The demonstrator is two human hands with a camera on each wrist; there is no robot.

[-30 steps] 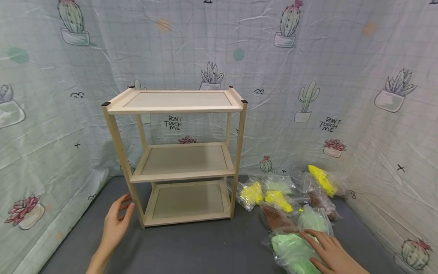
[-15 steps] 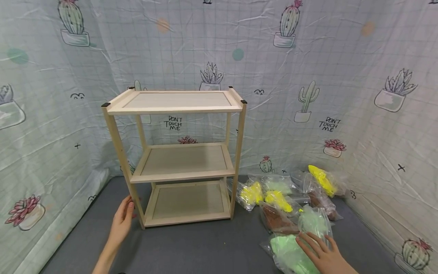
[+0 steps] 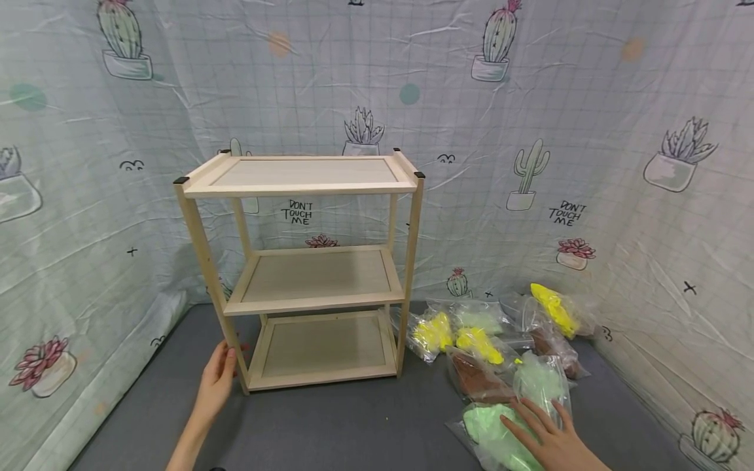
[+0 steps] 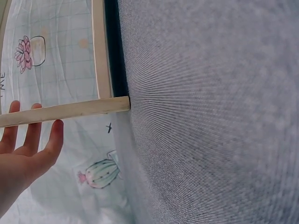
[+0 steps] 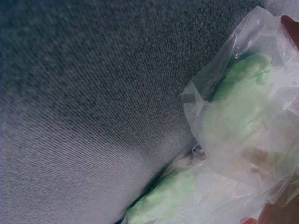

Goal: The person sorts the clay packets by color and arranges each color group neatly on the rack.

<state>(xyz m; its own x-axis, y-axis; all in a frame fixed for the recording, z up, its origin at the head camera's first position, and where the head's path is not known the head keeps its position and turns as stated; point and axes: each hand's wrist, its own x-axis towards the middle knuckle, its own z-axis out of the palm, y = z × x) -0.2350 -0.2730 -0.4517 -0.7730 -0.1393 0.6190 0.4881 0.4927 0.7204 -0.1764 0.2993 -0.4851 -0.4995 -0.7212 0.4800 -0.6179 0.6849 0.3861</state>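
Note:
A light wooden three-tier shelf [image 3: 312,305] stands upright left of the middle in the head view. My left hand [image 3: 216,379] is at the lower part of its front left leg [image 4: 70,110], fingers passing behind the post and thumb on the near side. Spread over a clear plastic bag of light green stuff [image 3: 497,432], my right hand [image 3: 550,435] touches it with fairly straight fingers. In the right wrist view the green bag [image 5: 238,112] fills the right side, and only parts of the right hand's fingers show at the edge.
More clear bags lie heaped behind the right hand: yellow ones [image 3: 434,332], a brown one [image 3: 477,378] and a pale green one [image 3: 538,379]. Grey cloth [image 3: 330,425] covers the surface. A cactus-print sheet [image 3: 471,131] hangs around the back and sides.
My left hand has moved right onto the shelf leg, its fingers going behind it. My right hand has shifted slightly left over the green bag, which has slid a little left too.

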